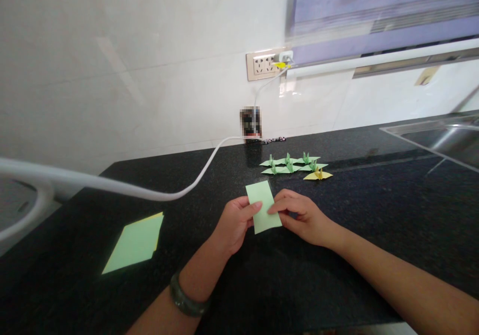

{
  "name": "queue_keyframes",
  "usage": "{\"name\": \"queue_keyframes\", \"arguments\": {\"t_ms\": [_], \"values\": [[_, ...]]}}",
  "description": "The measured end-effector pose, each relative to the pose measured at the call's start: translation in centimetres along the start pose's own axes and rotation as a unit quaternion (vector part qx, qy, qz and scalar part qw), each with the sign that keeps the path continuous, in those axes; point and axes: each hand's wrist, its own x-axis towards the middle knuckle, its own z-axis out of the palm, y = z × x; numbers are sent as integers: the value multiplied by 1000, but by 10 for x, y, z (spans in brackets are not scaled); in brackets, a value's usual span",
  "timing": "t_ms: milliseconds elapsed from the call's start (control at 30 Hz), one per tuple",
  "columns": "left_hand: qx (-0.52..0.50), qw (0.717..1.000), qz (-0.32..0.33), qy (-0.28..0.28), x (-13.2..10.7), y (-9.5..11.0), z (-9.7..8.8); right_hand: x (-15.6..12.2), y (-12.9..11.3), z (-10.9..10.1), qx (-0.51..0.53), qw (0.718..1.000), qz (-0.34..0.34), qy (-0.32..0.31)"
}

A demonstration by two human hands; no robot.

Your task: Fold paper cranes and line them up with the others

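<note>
A light green paper (263, 204), folded into a narrow rectangle, is held just above the black countertop (337, 275). My left hand (234, 222) pinches its left edge with thumb and fingers. My right hand (299, 216) grips its right edge, fingers curled over it. Behind the hands lie several folded paper cranes (290, 164) in green, with one yellow crane (318, 174) at the right end of the group.
A small stack of green and yellow paper sheets (135, 244) lies at the left. A white cable (175, 191) runs across the counter up to a wall socket (266, 65). A steel sink (445, 138) sits at the far right. A small device (250, 124) leans on the wall.
</note>
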Motion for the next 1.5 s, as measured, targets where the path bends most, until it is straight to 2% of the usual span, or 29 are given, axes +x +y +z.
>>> {"name": "queue_keyframes", "arguments": {"t_ms": [233, 333, 467, 533, 700, 833, 933, 1500], "values": [[-43, 999, 1, 6, 3, 0, 1, 2, -5, 1, 21, 999, 5, -34], [-39, 999, 4, -4, 2, 0, 3, 2, -4, 3, 9, 998, 55, -4], [-51, 998, 24, -17, 1, -2, 7, 1, -2, 6, 0, 985, 165, 54], [-59, 998, 27, -21, 1, -2, 7, 1, -2, 6, -8, 980, 185, 66], [3, 998, 50, -42, 0, -4, 6, 1, -4, 5, -45, 981, 175, 75], [130, 989, 66, -14, -2, -5, 6, 1, -4, 5, -44, 981, 176, 72], [183, 980, 76, -3, -3, -5, 7, 2, -4, 5, -36, 980, 181, 73], [231, 969, 86, -12, -3, -5, 7, 1, 0, 8, -8, 974, 211, 83]]}}
